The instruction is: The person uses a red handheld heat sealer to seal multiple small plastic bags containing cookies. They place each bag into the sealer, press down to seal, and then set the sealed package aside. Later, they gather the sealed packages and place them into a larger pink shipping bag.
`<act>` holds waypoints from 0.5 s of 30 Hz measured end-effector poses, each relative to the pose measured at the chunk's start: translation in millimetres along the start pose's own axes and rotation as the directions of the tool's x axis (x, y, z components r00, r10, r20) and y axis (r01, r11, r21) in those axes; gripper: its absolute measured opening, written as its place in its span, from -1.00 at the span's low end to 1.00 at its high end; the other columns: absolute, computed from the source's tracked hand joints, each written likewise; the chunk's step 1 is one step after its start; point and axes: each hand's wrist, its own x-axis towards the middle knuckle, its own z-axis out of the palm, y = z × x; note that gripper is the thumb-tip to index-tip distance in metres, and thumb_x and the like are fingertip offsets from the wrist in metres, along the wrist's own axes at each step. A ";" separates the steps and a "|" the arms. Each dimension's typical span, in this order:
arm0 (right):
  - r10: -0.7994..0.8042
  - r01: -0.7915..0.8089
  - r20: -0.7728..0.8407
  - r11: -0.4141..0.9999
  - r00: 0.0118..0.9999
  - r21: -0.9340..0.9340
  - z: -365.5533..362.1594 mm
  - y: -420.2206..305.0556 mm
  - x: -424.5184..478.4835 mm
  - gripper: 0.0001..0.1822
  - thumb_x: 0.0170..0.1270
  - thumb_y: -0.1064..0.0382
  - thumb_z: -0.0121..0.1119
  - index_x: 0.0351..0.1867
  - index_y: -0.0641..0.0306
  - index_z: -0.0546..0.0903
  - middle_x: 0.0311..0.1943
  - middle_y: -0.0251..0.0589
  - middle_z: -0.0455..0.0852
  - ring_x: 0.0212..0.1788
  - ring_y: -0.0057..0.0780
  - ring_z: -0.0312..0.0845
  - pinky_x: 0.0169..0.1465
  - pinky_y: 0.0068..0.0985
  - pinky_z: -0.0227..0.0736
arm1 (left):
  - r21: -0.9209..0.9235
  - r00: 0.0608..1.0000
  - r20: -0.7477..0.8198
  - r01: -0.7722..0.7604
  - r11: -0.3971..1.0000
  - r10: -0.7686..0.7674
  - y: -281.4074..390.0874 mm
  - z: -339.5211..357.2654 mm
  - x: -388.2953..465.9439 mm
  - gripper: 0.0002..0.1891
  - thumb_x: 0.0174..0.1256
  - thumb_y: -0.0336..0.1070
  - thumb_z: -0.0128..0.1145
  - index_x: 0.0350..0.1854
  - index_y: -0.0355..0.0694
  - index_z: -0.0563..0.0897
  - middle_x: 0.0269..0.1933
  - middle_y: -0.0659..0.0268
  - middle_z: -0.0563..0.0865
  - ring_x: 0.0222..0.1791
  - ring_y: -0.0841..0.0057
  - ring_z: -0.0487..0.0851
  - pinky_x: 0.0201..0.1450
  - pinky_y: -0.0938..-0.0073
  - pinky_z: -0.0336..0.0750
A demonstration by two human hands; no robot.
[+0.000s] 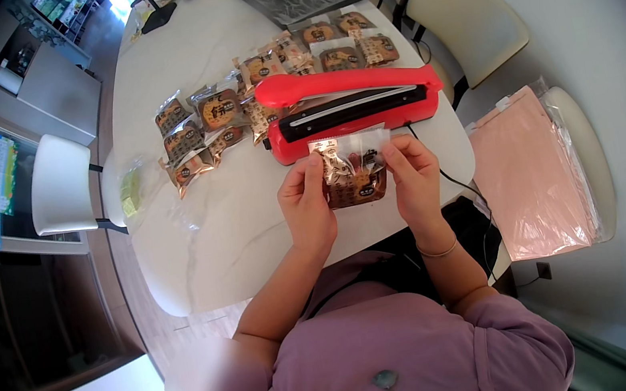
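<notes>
Between my two hands is a clear plastic food packet (pixel 355 174) with printed writing and a brown pastry inside. My left hand (pixel 307 196) pinches its upper left side, and my right hand (pixel 414 171) pinches its upper right corner. Just beyond the packet stands a red impulse heat sealer (pixel 348 108), its upper arm raised at the left end above a black bed with a pale sealing strip. The packet's top edge lies in front of the sealer's near side; whether they touch I cannot tell.
Several similar pastry packets (pixel 220 109) lie behind and left of the sealer on the white marbled table (pixel 217 246). A yellow-green packet (pixel 131 192) is near the left edge. A black cable (pixel 456 177) hangs off the right edge, by a chair bearing pink plastic-wrapped sheets (pixel 531 175).
</notes>
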 end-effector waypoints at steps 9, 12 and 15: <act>0.010 0.001 -0.073 0.989 0.997 0.148 1.1 -2.1 5.2 -0.89 0.33 0.37 0.17 -0.40 0.28 0.57 -0.44 -0.47 0.57 -0.38 -0.76 0.38 -0.23 -0.75 0.27 | -0.044 0.992 0.014 0.129 0.991 -0.129 1.7 3.3 -1.4 -0.81 0.44 -0.26 0.11 -0.23 -0.27 0.68 -0.27 0.37 0.72 -0.32 0.72 0.61 -0.27 0.64 0.50; 0.154 -0.117 -0.130 0.959 0.979 0.257 2.6 -1.5 9.0 -0.84 0.31 0.37 0.14 -0.48 0.22 0.52 -0.50 -0.50 0.52 -0.43 -0.77 0.33 -0.27 -0.75 0.24 | -0.045 0.990 0.029 0.140 0.989 -0.139 -1.8 1.9 0.3 -0.82 0.42 -0.25 0.14 -0.23 -0.26 0.69 -0.27 0.38 0.73 -0.31 0.73 0.62 -0.30 0.62 0.52; 0.163 -0.123 -0.201 0.972 0.966 0.200 0.5 1.7 10.0 -0.80 0.31 0.37 0.11 -0.53 0.18 0.48 -0.55 -0.53 0.47 -0.50 -0.82 0.27 -0.35 -0.77 0.20 | 0.020 0.986 -0.017 0.164 0.986 -0.163 -8.5 -1.7 0.3 -0.84 0.39 -0.27 0.17 -0.25 -0.24 0.71 -0.28 0.40 0.73 -0.32 0.74 0.61 -0.32 0.64 0.50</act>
